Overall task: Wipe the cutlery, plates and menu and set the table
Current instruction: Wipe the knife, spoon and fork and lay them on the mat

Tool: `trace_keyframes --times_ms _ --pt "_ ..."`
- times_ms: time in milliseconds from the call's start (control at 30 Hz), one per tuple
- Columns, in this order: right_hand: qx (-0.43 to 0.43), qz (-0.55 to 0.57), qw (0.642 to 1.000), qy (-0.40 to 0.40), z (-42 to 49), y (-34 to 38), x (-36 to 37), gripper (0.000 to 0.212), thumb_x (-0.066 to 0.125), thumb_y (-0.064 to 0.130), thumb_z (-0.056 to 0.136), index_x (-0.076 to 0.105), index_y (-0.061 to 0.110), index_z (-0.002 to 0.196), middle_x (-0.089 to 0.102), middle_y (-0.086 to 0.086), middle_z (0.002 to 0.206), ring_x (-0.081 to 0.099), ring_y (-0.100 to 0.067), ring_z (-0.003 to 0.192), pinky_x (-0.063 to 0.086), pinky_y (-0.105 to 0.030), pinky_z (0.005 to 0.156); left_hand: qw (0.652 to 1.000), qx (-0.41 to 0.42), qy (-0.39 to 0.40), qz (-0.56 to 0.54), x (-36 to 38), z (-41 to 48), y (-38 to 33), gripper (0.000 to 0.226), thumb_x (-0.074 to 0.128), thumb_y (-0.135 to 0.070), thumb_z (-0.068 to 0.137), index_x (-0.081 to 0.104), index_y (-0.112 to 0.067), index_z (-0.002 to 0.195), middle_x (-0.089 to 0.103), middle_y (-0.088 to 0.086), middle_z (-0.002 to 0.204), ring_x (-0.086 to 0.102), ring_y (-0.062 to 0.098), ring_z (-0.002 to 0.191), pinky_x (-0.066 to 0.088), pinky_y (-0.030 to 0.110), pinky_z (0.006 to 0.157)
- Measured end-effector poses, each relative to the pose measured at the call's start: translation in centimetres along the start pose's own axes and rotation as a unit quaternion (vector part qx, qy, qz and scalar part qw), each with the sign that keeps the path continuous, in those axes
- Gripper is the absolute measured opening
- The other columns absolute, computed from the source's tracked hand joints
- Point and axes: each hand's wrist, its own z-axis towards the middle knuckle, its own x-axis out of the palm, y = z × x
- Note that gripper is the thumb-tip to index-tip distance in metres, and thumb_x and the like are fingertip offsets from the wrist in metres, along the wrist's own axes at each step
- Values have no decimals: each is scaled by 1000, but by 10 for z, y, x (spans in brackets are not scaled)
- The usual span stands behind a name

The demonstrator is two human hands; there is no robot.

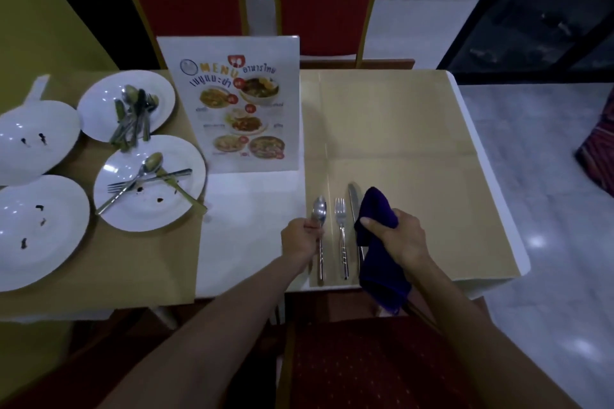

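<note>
While the left grip (300,239) curls its fingers round the neck of a spoon (320,209), the menu (232,103) stands upright on the counter (415,143), and everything else can be placed from it. Its heading reads "MENU" in orange capitals, with Thai script to the right and beneath, above photographs of dishes; the small captions are too blurred to read. The spoon lies on the person's side of the menu's right corner, on a tan mat. A fork (341,229) is just beside it and a knife (354,199) beyond that, all three parallel with handles towards the person. The right grip (402,239) clutches a bunched purple cloth (378,209), which hangs over the knife's handle. Left of the menu sit four stained white plates; the two nearest (99,116) (116,209) carry used cutlery.
</note>
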Motion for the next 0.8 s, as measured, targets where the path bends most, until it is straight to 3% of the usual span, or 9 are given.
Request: trace_keyframes --times_ms 133,267,333,433,500,633,800 --pt "2 3 1000 22 6 -11 -6 22 78 39 79 65 25 90 69 5 79 65 -13 70 43 -23 53 999 29 -11 39 8 10 12 7 70 -4 86 68 1 91 72 21 93 71 37 83 59 48 77" --pt "6 15 999 36 12 -16 -6 25 78 36 79 66 24 96 70 3 83 66 -17 75 46 -26 58 982 131 -34 133 7 5 20 24 77 -16 80 61 -6 96 67 9 90 64 23 82 55 38 75" --pt "6 22 999 43 14 -16 -4 26 78 36 80 66 23 99 70 2 85 67 -17 77 47 -26 59 957 208 -20 204 3 2 28 31 74 -24 82 58 -10 105 60 4 102 55 19 93 51 36 76" --pt "8 39 998 45 16 -14 -2 27 79 35 79 66 23 100 70 3 85 67 -17 78 48 -27 59 874 313 40 369 -5 -2 44 56 70 -45 81 53 -16 126 51 -2 127 43 17 113 46 29 83" --pt "10 41 998 49 17 -14 0 30 79 35 79 66 22 103 71 2 86 67 -17 78 50 -28 61 832 340 59 434 -10 -2 54 71 65 -57 80 48 -17 136 43 -2 144 41 20 124 44 32 93" --pt "11 41 998 54 19 -14 0 31 79 33 80 65 20 105 71 1 88 68 -18 80 52 -29 63 807 351 48 473 -9 -1 60 73 53 -64 83 38 -27 144 29 -3 156 37 21 130 45 36 94" --pt "12 38 998 50 18 -16 2 27 79 33 79 65 22 100 71 2 86 68 -17 78 51 -27 60 792 367 65 483 -14 6 64 71 56 -60 84 40 -27 145 26 -3 159 36 24 131 46 38 94"
